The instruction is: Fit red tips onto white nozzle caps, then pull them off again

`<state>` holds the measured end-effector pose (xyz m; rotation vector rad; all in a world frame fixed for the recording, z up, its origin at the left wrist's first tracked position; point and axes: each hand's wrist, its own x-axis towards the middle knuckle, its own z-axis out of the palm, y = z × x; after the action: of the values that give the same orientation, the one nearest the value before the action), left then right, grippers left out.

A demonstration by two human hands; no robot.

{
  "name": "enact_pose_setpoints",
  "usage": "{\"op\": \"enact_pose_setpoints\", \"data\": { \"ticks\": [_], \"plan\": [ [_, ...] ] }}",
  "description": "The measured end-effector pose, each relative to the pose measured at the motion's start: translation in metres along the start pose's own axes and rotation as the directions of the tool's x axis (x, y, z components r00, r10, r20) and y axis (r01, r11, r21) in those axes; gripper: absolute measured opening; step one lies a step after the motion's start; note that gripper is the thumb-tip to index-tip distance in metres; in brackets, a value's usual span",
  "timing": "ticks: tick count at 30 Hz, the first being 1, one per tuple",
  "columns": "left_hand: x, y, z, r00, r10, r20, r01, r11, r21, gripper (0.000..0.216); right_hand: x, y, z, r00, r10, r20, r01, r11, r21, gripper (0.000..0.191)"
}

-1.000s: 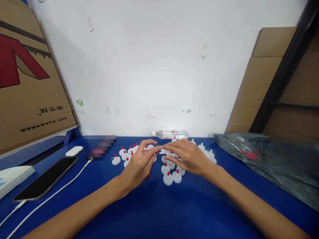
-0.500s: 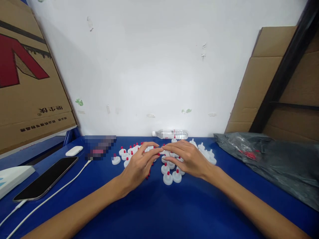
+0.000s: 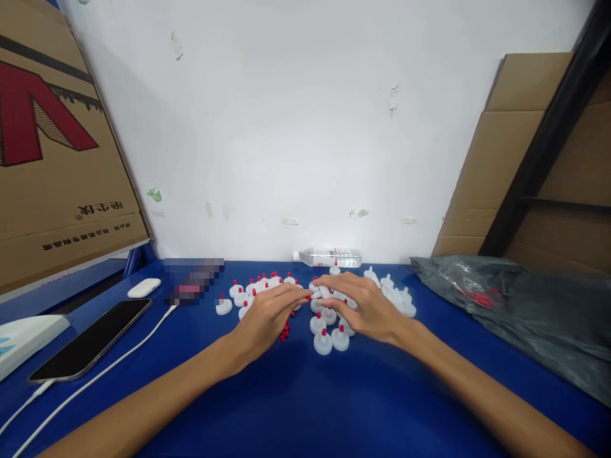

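My right hand [image 3: 365,305] is closed on a white nozzle cap [image 3: 324,292], tipped sideways between thumb and fingers. From the left, my left hand [image 3: 267,316] pinches a small red tip cap [image 3: 309,297] at the spout end of that nozzle cap. Whether the red piece is seated on the spout I cannot tell. Several red-tipped white nozzle caps [image 3: 323,343] stand below and around my right hand. Others, also red-tipped [image 3: 235,289], are grouped behind my left hand. Loose red tip caps [image 3: 285,332] lie by my left wrist, partly hidden.
White nozzle caps without red tips [image 3: 405,304] are heaped right of my right hand. A clear bottle [image 3: 329,257] lies against the wall. At left are a phone [image 3: 90,340], a white cable [image 3: 107,366] and a white case [image 3: 144,288]. A grey plastic bag [image 3: 515,312] covers the right side.
My left fingers have drawn together and a red tip now shows between the hands. The nozzle cap in my right hand is turned slightly. The view has shifted a little.
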<state>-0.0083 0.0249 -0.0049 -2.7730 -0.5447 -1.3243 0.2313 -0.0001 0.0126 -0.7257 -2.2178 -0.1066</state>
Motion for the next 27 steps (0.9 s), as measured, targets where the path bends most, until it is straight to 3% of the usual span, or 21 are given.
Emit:
{"op": "enact_pose_setpoints", "data": {
  "ticks": [10, 16, 20, 23, 27],
  "plan": [
    [-0.006, -0.007, 0.000, 0.998, 0.049, -0.032, -0.052, 0.994, -0.100, 0.029, 0.000, -0.006, 0.003, 0.999, -0.028, 0.026, 0.027, 0.997, 0.069, 0.034],
    [-0.009, -0.005, 0.000, 0.999, -0.017, -0.030, 0.015, 0.997, -0.080, 0.033, 0.001, -0.009, 0.001, 1.000, -0.007, 0.026, 0.005, 0.997, 0.076, 0.034],
    [-0.003, -0.003, 0.001, 0.998, -0.059, 0.005, 0.059, 0.998, 0.035, 0.027, 0.006, -0.006, -0.002, 0.997, -0.032, 0.067, 0.035, 0.999, -0.036, 0.034],
    [0.004, 0.003, 0.000, 0.998, -0.050, 0.028, 0.044, 0.980, 0.195, 0.021, 0.007, 0.005, -0.003, 0.989, -0.054, 0.134, 0.082, 0.973, -0.216, 0.032],
    [0.007, 0.011, -0.004, 0.989, -0.110, 0.097, 0.069, 0.932, 0.355, 0.016, 0.003, 0.026, -0.010, 0.989, 0.075, 0.125, -0.014, 0.902, -0.431, 0.032]
  ]
}}
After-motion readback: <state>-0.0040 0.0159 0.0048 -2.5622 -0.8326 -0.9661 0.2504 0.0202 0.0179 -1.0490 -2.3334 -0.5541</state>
